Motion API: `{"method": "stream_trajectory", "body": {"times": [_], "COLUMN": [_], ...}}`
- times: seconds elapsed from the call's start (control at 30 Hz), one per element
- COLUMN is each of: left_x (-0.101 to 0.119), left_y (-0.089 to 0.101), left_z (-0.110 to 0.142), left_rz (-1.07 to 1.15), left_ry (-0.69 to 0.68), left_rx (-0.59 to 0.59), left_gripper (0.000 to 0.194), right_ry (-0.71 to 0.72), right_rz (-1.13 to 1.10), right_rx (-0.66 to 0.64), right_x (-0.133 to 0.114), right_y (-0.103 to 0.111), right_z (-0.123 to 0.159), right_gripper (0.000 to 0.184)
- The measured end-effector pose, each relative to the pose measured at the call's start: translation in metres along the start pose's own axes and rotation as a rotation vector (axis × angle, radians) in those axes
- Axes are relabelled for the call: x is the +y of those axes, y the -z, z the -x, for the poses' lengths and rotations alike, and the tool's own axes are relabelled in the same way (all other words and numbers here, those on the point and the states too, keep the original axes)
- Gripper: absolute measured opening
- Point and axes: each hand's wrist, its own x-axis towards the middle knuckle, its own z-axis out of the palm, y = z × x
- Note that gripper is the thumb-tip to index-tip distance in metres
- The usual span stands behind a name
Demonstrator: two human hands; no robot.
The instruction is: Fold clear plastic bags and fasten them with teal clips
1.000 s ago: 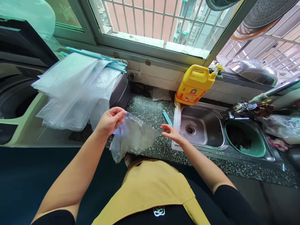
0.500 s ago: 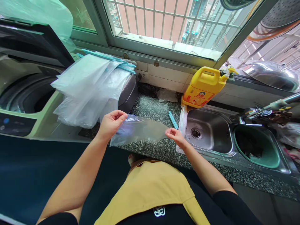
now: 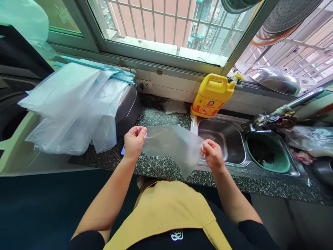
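Observation:
A clear plastic bag [image 3: 173, 146] is stretched out between both hands above the speckled granite counter [image 3: 158, 118]. My left hand [image 3: 134, 140] pinches its left top corner. My right hand [image 3: 212, 154] pinches its right top corner, just in front of the steel sink [image 3: 221, 137]. The bag hangs down to a point near my yellow apron. Its upper edge covers most of a teal clip on the counter.
Several clear bags [image 3: 70, 104] hang from teal clip rods [image 3: 96, 66] at the left over a grey appliance. A yellow detergent jug [image 3: 212, 95] stands behind the sink. A green basin [image 3: 267, 152] sits in the right sink bowl under a tap [image 3: 273, 116]. A barred window is behind.
My right hand has taken hold of the bag's free corner. Both hands have pulled the bag out flat and lifted it slightly toward the sink.

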Motion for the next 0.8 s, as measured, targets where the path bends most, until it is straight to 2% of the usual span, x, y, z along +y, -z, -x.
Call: {"method": "stream_trajectory", "body": {"times": [0.1,0.17,0.27,0.33,0.47,0.63,0.8], "left_x": [-0.002,-0.004,-0.007,-0.009,-0.012,-0.015,-0.020], "left_y": [-0.007,-0.012,-0.020,-0.024,-0.028,-0.036,-0.050], "left_z": [0.000,0.001,0.005,0.009,0.021,0.048,0.066], "left_rz": [0.034,0.080,0.137,0.179,0.245,0.089,-0.054], "left_ry": [0.063,0.161,0.312,0.338,0.267,0.103,-0.091], "left_rx": [-0.033,-0.058,-0.101,-0.090,-0.052,-0.169,-0.236], "left_gripper": [0.016,0.019,0.023,0.025,0.026,0.020,0.014], "right_ry": [-0.019,-0.062,-0.135,-0.137,-0.025,0.150,0.407], "right_rz": [0.020,0.001,-0.019,-0.016,0.073,0.437,0.740], "right_rx": [0.018,0.040,0.058,0.067,0.107,0.015,0.072], "right_x": [-0.004,-0.003,0.001,0.003,0.002,0.007,0.017], "right_y": [0.006,0.007,0.004,0.000,-0.006,-0.022,-0.044], "right_z": [-0.007,-0.014,-0.023,-0.024,-0.012,0.011,0.022], "right_gripper": [0.042,0.046,0.049,0.049,0.047,0.037,0.024]}}
